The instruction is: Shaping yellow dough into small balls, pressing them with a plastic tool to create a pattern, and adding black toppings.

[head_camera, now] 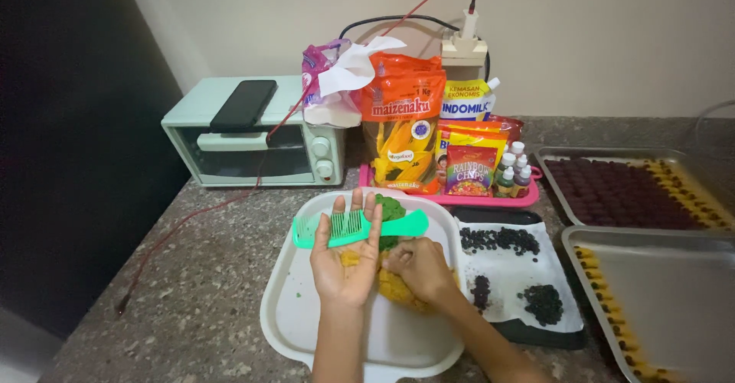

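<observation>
Head view is showing the left hand [346, 264] lying palm up, fingers spread wide and flat, with a green comb [358, 228] resting across the fingertips and a small yellow dough bit [350, 259] sitting on the palm. The comb's long axis is running left to right, handle end pointing right, teeth pointing up and away from the wrist. The right hand [417, 267] is curling knuckles-up over a yellow dough lump [398, 287]; its fingertips are hidden underneath, so whether they are pinching the dough cannot be told.

Both hands are working over a white tray [306, 314], whose near edge is cut off by the frame. A green dough lump [392, 213] is lying at the tray's far side, partly covered by the comb and fingers.

Just right of the tray, a black tray lined with white paper [514, 272] is carrying three heaps of dark chips. Further right, two metal baking trays [674, 276] are holding rows of small pieces, dark ones in the far tray; both are cropped by the frame. Behind, a pink tray [452, 198] is holding food packets and small colouring bottles. A mint toaster oven [253, 134] is standing at the left with a black phone [243, 104] lying on top.
</observation>
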